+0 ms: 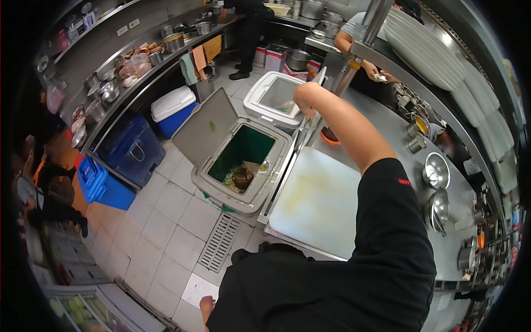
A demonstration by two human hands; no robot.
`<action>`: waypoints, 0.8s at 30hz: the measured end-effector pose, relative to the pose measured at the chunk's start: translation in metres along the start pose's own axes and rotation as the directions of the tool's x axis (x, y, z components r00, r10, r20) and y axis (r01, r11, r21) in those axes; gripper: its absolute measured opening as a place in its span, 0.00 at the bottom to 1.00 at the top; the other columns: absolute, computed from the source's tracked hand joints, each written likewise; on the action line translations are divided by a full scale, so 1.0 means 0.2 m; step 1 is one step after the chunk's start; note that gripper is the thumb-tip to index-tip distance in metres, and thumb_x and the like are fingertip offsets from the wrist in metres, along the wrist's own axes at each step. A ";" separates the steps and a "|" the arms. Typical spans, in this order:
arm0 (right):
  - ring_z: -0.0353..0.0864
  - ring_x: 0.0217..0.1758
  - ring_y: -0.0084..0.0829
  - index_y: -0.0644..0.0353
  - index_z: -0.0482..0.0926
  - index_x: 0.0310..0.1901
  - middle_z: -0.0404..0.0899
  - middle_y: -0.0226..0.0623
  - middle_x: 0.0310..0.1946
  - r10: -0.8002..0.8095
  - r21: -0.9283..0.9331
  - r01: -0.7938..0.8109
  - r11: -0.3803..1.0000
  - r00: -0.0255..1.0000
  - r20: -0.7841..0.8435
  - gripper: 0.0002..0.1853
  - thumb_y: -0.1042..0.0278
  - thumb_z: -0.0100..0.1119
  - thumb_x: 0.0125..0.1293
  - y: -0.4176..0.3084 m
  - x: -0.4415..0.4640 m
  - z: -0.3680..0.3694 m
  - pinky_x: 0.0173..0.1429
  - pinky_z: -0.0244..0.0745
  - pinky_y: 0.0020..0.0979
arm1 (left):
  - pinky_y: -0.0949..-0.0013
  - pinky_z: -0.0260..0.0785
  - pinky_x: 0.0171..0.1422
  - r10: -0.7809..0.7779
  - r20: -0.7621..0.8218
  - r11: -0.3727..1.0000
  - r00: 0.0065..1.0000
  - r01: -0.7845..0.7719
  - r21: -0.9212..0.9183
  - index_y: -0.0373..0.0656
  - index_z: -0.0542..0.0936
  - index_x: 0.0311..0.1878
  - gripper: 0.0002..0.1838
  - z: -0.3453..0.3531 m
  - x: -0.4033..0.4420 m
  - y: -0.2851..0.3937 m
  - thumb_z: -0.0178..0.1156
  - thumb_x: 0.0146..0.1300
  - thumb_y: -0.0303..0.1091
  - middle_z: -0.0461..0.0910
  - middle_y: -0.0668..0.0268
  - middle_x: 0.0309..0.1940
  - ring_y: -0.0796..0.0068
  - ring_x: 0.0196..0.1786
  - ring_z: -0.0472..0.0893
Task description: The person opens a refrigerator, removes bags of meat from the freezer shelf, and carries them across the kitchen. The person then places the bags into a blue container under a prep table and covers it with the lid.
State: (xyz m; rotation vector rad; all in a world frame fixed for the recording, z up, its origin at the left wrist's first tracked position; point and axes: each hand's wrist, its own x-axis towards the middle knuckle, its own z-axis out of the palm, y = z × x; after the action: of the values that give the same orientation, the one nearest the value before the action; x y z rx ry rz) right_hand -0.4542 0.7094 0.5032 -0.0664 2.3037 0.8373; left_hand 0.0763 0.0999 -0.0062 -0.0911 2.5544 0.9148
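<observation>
Bins stand left of the worktop (381, 130): near, a grey bin (227, 202), green inside, its lid (206, 133) swung up to the left, brown and leafy scraps (242, 176) at the bottom; just beyond it, a white-rimmed bin (270, 117) with something pale inside, too blurred to name. Our right hand (306, 98) reaches far ahead, bent at the wrist, by the right edge of the white-rimmed bin; whether it touches, we cannot tell. Fingers mostly hidden from us, so we cannot tell if its grip is wide, narrow or holding something. Our left hand (207, 304) hangs low at near left above the floor (157, 207); only part shows, and its grip we cannot tell either. White cutting board (315, 199), yellowish mid-surface, lies on the worktop's near left part; just beyond it, a dark item with an orange edge (329, 137). Two metal bowls (436, 170) at right. Far right, a co-worker's hands (374, 72) hold something small and white. Slotted drain cover (220, 242) near the grey bin.
</observation>
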 end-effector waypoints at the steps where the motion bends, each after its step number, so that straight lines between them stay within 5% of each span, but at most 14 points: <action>1: 0.82 0.33 0.35 0.55 0.84 0.30 0.82 0.34 0.32 0.030 -0.013 -0.030 0.999 0.999 0.009 0.13 0.72 0.65 0.37 0.00 0.02 0.01 0.34 0.75 0.37 | 0.63 0.71 0.26 0.027 -0.020 1.000 0.999 -0.027 0.014 0.43 0.74 0.43 0.12 0.01 0.02 -0.01 0.51 0.61 0.38 0.78 0.60 0.30 0.62 0.28 0.80; 4: 0.82 0.36 0.34 0.54 0.83 0.34 0.82 0.32 0.35 0.089 -0.016 -0.089 0.996 0.996 0.026 0.15 0.70 0.67 0.39 0.00 0.07 0.04 0.37 0.76 0.37 | 0.64 0.72 0.28 -0.252 0.024 0.899 0.967 0.244 -0.364 0.44 0.75 0.43 0.11 0.01 0.05 0.11 0.50 0.61 0.36 0.78 0.59 0.29 0.62 0.28 0.80; 6: 0.82 0.38 0.34 0.51 0.83 0.37 0.82 0.31 0.36 0.221 0.015 -0.221 0.975 0.975 0.040 0.17 0.67 0.69 0.39 0.02 0.19 0.07 0.38 0.76 0.39 | 0.64 0.71 0.28 -0.513 0.099 0.597 0.853 0.437 -0.673 0.42 0.77 0.36 0.12 0.11 0.10 0.09 0.49 0.61 0.39 0.78 0.59 0.27 0.64 0.27 0.79; 7: 0.82 0.39 0.35 0.50 0.83 0.39 0.83 0.31 0.37 0.204 0.085 -0.202 0.976 0.979 -0.024 0.17 0.67 0.69 0.42 0.04 0.21 0.10 0.38 0.76 0.42 | 0.59 0.71 0.31 -0.350 0.036 0.887 0.936 0.343 -0.310 0.40 0.78 0.27 0.16 -0.05 0.04 0.32 0.51 0.59 0.43 0.78 0.57 0.22 0.65 0.27 0.79; 11: 0.82 0.42 0.37 0.51 0.83 0.41 0.83 0.32 0.39 0.057 0.133 -0.024 0.991 0.967 -0.249 0.16 0.70 0.64 0.47 0.07 0.23 0.00 0.36 0.76 0.47 | 0.58 0.71 0.30 -0.390 0.051 0.869 0.919 0.386 -0.309 0.40 0.78 0.27 0.16 -0.03 -0.12 0.44 0.52 0.59 0.43 0.78 0.57 0.23 0.64 0.28 0.80; 15: 0.80 0.47 0.39 0.49 0.80 0.48 0.81 0.39 0.44 -0.135 0.108 0.205 0.973 0.881 -0.453 0.21 0.69 0.62 0.49 -0.06 0.08 -0.23 0.47 0.74 0.40 | 0.57 0.71 0.30 -0.405 0.040 0.865 0.914 0.396 -0.308 0.39 0.77 0.27 0.16 0.08 -0.25 0.34 0.52 0.58 0.44 0.78 0.57 0.24 0.64 0.28 0.81; 18: 0.80 0.45 0.41 0.47 0.79 0.50 0.81 0.40 0.42 -0.173 0.316 0.524 0.791 0.687 -0.706 0.23 0.65 0.65 0.48 -0.32 -0.07 -0.34 0.49 0.74 0.37 | 0.57 0.72 0.30 -0.375 -0.016 0.887 0.927 0.354 -0.297 0.39 0.77 0.26 0.17 0.12 -0.35 0.23 0.53 0.58 0.44 0.78 0.57 0.25 0.63 0.29 0.81; 21: 0.80 0.44 0.40 0.54 0.77 0.51 0.81 0.42 0.40 -0.243 0.338 0.791 0.510 0.510 -0.825 0.22 0.67 0.62 0.50 -0.75 -0.11 -0.35 0.48 0.74 0.37 | 0.56 0.72 0.30 -0.053 -0.201 0.999 0.978 0.052 -0.007 0.38 0.76 0.26 0.17 0.11 -0.38 0.04 0.54 0.58 0.44 0.78 0.57 0.25 0.63 0.29 0.82; 22: 0.79 0.42 0.33 0.48 0.76 0.53 0.81 0.39 0.40 -0.318 0.304 0.821 0.483 0.488 -0.813 0.23 0.64 0.64 0.53 -0.93 -0.14 -0.36 0.47 0.73 0.33 | 0.55 0.72 0.30 -0.001 -0.257 0.998 0.967 0.017 0.059 0.38 0.76 0.26 0.17 0.09 -0.38 0.00 0.54 0.58 0.44 0.78 0.57 0.26 0.63 0.29 0.82; 24: 0.79 0.40 0.32 0.58 0.77 0.50 0.81 0.39 0.37 -0.418 0.259 0.895 0.362 0.405 -0.813 0.19 0.65 0.62 0.55 -1.32 -0.16 -0.34 0.47 0.73 0.32 | 0.60 0.70 0.22 -0.350 -0.040 0.866 0.936 0.307 -0.396 0.37 0.75 0.27 0.16 0.04 -0.34 -0.07 0.51 0.61 0.41 0.77 0.57 0.26 0.64 0.28 0.83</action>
State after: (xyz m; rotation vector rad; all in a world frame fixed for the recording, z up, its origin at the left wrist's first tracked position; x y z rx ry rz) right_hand -0.3988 0.4556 0.4162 -1.1369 2.5992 -0.6791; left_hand 0.1435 0.0882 0.0081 -0.6921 2.3123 1.2820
